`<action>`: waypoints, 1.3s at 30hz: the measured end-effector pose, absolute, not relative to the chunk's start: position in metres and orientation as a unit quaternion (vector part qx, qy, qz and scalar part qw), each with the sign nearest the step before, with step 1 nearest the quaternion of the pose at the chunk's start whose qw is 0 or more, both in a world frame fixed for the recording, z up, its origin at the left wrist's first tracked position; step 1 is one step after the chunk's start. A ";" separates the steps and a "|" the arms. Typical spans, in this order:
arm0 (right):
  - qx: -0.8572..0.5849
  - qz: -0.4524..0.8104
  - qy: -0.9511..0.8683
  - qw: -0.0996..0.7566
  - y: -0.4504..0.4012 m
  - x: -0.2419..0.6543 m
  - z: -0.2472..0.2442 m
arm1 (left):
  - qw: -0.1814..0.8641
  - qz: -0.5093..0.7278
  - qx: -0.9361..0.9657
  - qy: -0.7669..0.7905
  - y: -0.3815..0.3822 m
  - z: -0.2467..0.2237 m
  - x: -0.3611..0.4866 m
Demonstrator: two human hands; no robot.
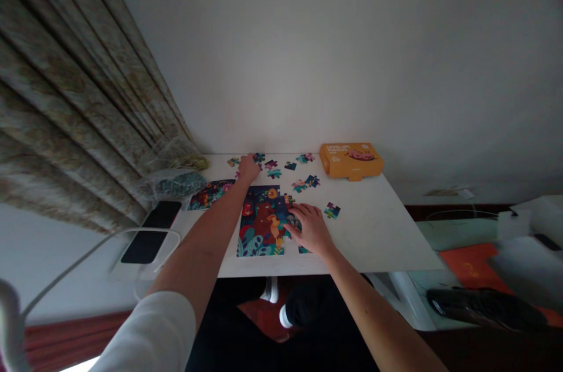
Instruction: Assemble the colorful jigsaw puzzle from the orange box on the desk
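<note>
Toward the back left of the table, my left hand [250, 168] has its fingers drawn together at a dark teal puzzle piece [259, 157]. Part of those fingers is hidden by the hand itself. A partly joined jigsaw puzzle [261, 222] lies near the front, showing dark, colourful plants and animals. Over its right edge rests my right hand [311, 226], palm down with fingers spread. Loose pieces lie behind the puzzle, among them a pink and teal piece [305, 158] and a dark blue piece [312, 181]. Another loose piece [332, 210] lies right of my right hand.
An orange puzzle box [352, 162] stands at the back right of the white table [369, 231]. To the left are a colourful picture sheet [210, 195], plastic bags [180, 183], a dark phone [144, 246] and a white cable [105, 238]. The wall borders the table's back.
</note>
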State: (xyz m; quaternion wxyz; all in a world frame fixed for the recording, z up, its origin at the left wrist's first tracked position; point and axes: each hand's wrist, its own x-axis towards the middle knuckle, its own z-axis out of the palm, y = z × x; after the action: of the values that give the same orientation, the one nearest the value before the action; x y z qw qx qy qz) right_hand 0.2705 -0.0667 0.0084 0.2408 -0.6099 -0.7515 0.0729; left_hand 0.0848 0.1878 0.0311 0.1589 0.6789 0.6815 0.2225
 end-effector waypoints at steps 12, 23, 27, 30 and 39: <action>-0.601 0.074 -0.758 0.244 -0.066 0.274 0.007 | 0.396 0.495 0.532 0.561 0.113 0.036 0.105; -0.620 0.288 -0.595 0.422 -0.050 0.295 -0.011 | 0.621 0.564 0.276 0.470 -0.007 0.018 0.112; -0.606 0.349 -0.540 0.468 -0.045 0.305 -0.006 | 0.644 0.560 0.248 0.457 -0.026 0.019 0.109; -0.608 0.312 -0.544 0.486 -0.051 0.305 0.004 | 0.656 0.561 0.229 0.450 -0.038 0.020 0.108; -0.548 0.112 -0.752 0.349 -0.122 0.269 0.032 | 0.627 0.551 0.280 0.474 -0.069 0.013 0.104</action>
State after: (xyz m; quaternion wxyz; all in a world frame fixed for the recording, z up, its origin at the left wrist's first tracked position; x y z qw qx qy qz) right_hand 0.2693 -0.1218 0.0321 0.3490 -0.5478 -0.7521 0.1116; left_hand 0.1040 -0.0686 0.0128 0.6274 0.2797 0.4740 0.5509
